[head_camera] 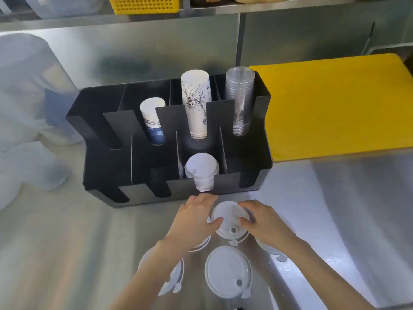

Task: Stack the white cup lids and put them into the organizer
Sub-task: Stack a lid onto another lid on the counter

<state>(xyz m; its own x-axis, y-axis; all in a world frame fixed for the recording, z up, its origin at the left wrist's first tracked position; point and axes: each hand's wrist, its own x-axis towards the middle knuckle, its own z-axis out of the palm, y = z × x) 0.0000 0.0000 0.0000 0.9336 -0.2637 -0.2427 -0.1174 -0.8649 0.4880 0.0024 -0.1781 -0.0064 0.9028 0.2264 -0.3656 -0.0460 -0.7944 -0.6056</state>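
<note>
A white cup lid is held just in front of the black organizer; my left hand grips its left edge and my right hand grips its right edge. Whether more lids are stacked under it I cannot tell. Another white lid lies flat on the steel counter below my hands. Further lids lie partly hidden under my left arm and under my right wrist. A stack of white lids stands on edge in the organizer's front middle slot.
The organizer's back slots hold a short paper cup stack, a tall printed paper cup stack and clear plastic cups. A yellow cutting board lies to the right. A yellow basket sits on the shelf above.
</note>
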